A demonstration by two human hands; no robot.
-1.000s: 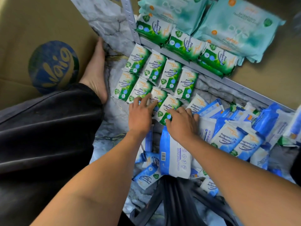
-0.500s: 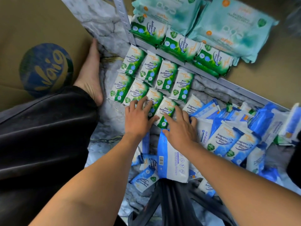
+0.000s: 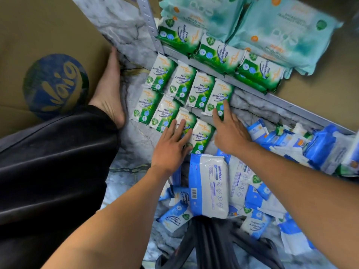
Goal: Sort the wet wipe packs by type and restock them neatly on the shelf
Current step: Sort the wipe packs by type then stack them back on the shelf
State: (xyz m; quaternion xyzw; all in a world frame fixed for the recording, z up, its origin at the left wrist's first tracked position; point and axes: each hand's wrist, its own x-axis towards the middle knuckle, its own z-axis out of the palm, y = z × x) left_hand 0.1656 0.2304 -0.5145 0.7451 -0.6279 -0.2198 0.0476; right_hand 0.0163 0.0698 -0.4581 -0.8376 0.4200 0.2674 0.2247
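Alignment matters: left hand (image 3: 172, 147) and right hand (image 3: 230, 133), both flat and holding nothing, should slide green pine packs (image 3: 162, 74) flush.

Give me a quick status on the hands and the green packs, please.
Left hand open, flat on the green packs. Right hand open, touching the end pack. Blue packs heaped alongside.

Eight small green Pine packs (image 3: 161, 74) on the floor (image 3: 132, 152), two rows of four! Three bigger green packs (image 3: 219, 53) on the shelf (image 3: 281, 102), two teal packs (image 3: 281, 30) showing. The blue packs (image 3: 320, 150) are a heap, no counting those.
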